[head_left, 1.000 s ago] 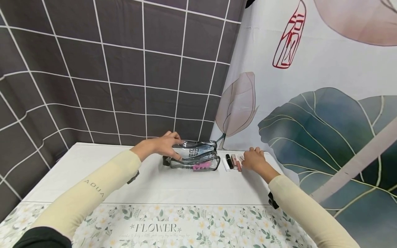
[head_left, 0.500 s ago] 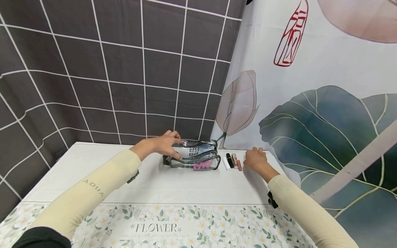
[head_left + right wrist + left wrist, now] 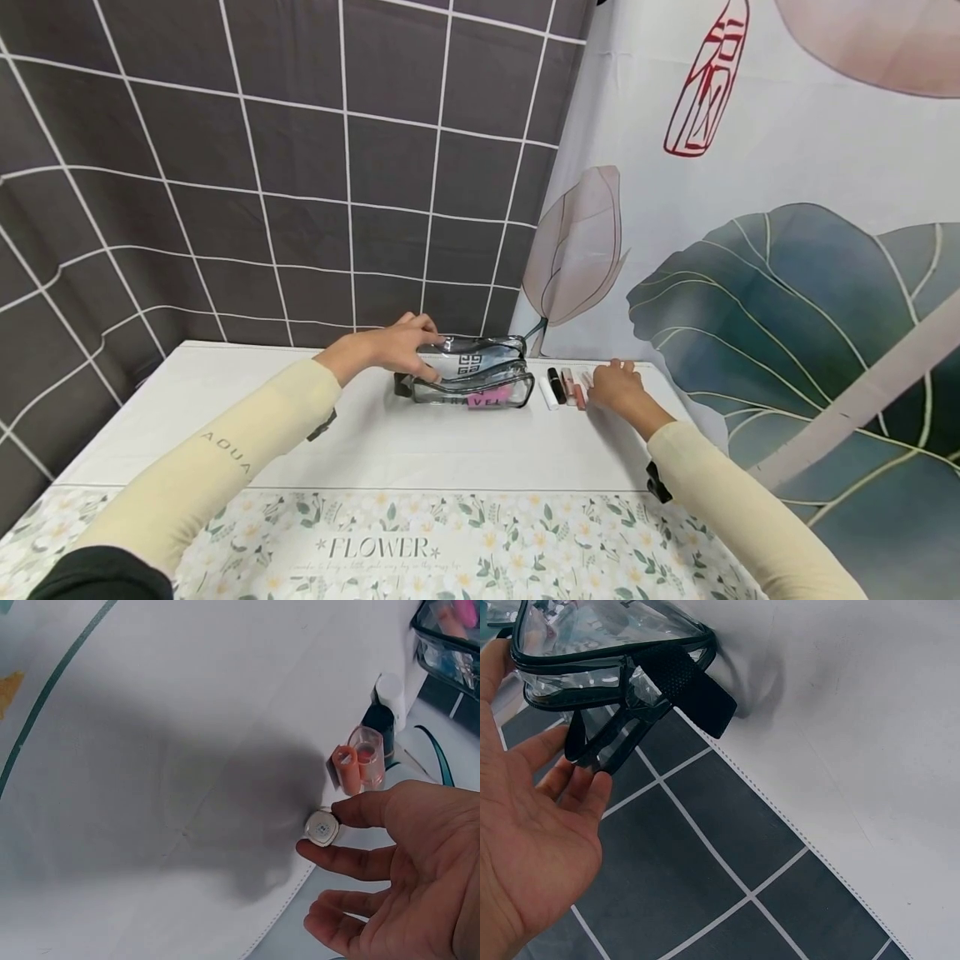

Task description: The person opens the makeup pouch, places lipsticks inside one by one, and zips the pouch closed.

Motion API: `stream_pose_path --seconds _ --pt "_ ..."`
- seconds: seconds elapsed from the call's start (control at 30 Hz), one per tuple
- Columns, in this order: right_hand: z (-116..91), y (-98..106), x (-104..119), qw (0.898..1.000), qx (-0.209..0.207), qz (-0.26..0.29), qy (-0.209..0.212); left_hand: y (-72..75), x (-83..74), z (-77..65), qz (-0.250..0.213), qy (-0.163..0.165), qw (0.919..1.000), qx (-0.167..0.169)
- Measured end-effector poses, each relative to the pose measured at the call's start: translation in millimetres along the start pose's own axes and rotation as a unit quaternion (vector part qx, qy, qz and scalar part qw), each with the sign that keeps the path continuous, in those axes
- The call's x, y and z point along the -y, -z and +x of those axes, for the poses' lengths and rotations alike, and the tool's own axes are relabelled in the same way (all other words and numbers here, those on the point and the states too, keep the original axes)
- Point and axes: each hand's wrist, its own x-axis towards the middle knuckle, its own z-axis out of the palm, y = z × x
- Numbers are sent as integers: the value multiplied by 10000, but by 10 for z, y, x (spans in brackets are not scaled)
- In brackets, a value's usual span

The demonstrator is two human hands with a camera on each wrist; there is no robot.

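Observation:
A clear travel pouch (image 3: 468,365) with black trim and a pink label stands unzipped at the table's back. My left hand (image 3: 405,346) holds its left end, thumb at the front; in the left wrist view the fingers curl at the pouch's black-edged end (image 3: 622,750). My right hand (image 3: 617,388) is at the right end of a row of small cosmetics. In the right wrist view its thumb and forefinger pinch a small tube with a whitish, rounded square end (image 3: 322,827). Beside it stand an orange tube (image 3: 346,771), a clear pink tube (image 3: 367,750), a black one (image 3: 379,720) and a white one (image 3: 389,690).
The white table top (image 3: 420,450) meets a dark grid-patterned cloth (image 3: 300,208) behind and a white leaf-printed cloth (image 3: 585,100) at the right. Along the front runs a floral mat (image 3: 450,542) printed with FLOWER. Pink and blue items show inside the pouch.
My right hand shifted slightly right from the row, then back left beside the tubes. The left hand stays on the pouch.

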Motion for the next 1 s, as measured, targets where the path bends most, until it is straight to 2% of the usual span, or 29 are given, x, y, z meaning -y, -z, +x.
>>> stream_pose_path --seconds 0.7,1.0 --pt "-68 141 25 9995 -284 119 40 -10 4 -49 80 -99 9999 -44" --pt "-94 204 34 9980 -601 132 124 -12 -27 -30 119 -121 9998 -67"
